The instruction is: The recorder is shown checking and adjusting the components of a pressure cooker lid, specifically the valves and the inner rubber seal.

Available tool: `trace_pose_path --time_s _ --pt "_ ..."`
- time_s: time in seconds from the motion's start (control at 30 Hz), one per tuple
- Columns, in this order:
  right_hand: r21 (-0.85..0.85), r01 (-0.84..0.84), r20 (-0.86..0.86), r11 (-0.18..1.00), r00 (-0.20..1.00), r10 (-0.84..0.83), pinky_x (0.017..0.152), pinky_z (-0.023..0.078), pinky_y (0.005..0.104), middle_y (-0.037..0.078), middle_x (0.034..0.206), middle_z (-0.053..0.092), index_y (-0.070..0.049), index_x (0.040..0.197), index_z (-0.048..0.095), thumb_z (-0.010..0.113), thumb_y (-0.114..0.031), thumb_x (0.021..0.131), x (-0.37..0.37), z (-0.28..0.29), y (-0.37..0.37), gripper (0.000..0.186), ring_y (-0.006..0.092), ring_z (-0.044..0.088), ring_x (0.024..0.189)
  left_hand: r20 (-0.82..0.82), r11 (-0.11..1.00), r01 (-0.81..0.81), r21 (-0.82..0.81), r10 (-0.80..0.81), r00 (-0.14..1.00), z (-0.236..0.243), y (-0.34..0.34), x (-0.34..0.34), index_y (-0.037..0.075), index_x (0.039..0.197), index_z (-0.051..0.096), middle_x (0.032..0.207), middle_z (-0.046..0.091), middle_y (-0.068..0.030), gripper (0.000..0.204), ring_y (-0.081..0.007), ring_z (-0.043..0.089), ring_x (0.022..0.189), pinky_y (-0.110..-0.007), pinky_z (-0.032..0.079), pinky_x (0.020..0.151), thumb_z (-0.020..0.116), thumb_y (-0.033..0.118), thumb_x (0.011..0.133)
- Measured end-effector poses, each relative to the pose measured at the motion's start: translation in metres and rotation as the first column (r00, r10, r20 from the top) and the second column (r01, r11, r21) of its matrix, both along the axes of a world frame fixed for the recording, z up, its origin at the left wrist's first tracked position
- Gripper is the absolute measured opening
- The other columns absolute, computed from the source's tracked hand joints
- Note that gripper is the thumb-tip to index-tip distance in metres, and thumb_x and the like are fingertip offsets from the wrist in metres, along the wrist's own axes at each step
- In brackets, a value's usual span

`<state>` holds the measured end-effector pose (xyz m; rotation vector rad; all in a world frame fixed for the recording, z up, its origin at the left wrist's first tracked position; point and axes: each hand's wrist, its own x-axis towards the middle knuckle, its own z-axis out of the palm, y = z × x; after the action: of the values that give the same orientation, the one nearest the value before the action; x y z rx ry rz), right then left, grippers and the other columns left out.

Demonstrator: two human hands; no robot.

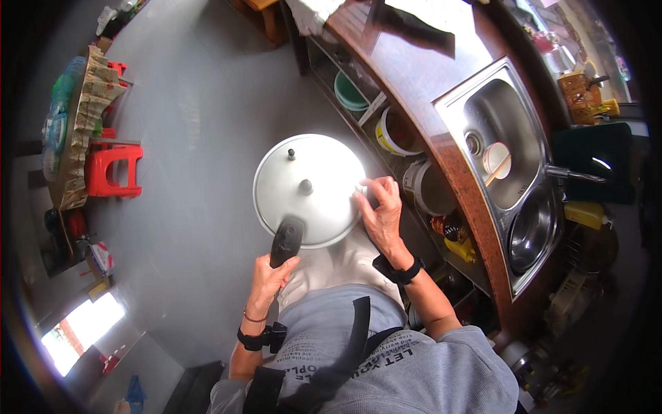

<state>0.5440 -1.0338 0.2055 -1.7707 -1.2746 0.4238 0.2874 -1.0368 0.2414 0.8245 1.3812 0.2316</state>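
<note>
A round white lidded pot (310, 200) with a dark centre knob and a smaller knob near its far edge is held in front of my body. My left hand (274, 272) is closed around its black long handle (288, 238), which points toward me. My right hand (379, 207) is at the pot's right rim, with curled fingers gripping the edge; the fingertips are partly hard to make out against the bright metal.
On my right runs a counter (486, 269) with a steel sink (510, 186) holding a bowl (496, 157), above a shelf with buckets (424, 190) and bottles (445, 224). On my left stand a table (72, 186) and red stools (114, 165) on grey floor.
</note>
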Motion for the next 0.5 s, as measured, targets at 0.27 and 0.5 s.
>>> trace_pose_path --time_s 0.27,0.5 --pt "0.075 0.142 -0.083 0.987 0.987 -0.136 0.069 0.041 0.0316 0.006 0.082 0.053 -0.006 0.094 0.064 0.071 -0.007 0.071 -0.021 0.027 0.020 0.024 0.0205 0.048 0.078 -0.125 0.951 0.079 0.298 -0.043 0.991 0.010 0.020 0.004 -0.001 0.072 0.058 0.056 0.052 0.0017 0.033 -0.0061 0.045 0.050 -0.026 0.039 0.046 0.079 0.025 0.070" --pt "0.180 0.339 -0.245 0.924 0.925 -0.291 0.067 0.042 0.0269 0.004 0.079 0.054 -0.002 0.090 0.062 0.068 -0.004 0.075 -0.041 0.038 0.025 0.016 0.0156 0.050 0.073 -0.217 0.788 0.253 0.561 -0.156 0.964 0.011 0.041 -0.009 -0.002 0.083 0.064 0.069 0.065 -0.0144 0.041 -0.0234 0.059 0.058 -0.034 0.048 0.059 0.081 0.031 0.066"
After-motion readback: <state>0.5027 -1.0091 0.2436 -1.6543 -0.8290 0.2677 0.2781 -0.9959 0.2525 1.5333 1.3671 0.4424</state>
